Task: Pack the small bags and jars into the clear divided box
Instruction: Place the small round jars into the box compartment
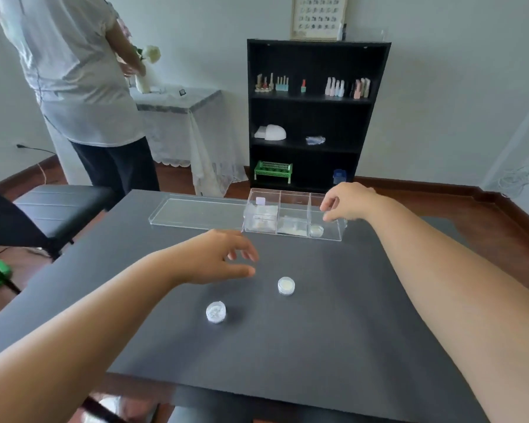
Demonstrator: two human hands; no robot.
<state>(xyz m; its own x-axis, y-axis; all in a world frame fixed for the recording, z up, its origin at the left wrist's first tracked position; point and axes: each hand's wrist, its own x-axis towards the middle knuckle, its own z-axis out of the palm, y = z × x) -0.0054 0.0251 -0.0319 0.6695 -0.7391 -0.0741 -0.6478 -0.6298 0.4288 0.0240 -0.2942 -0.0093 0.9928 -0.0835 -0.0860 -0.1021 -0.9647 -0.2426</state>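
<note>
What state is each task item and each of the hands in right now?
Clear divided acrylic box: open, lid off.
Flat clear lid: lying left of box.
Left compartment: bags inside.
Middle compartment: bags inside.
Right compartment: one small round jar.
Cream-filled round jar: on table, unpacked.
Glittery clear jar: on table, unpacked.
Left hand: open, empty.
Right hand: open over right compartment.

Black bookshelf (315, 114) against the far wall, holding nail polish bottles (347, 87), a green rack (273, 171). Lace-draped side table (180, 102), white vase (145, 80). Standing person (77, 87). Black stool (61, 206).
</note>
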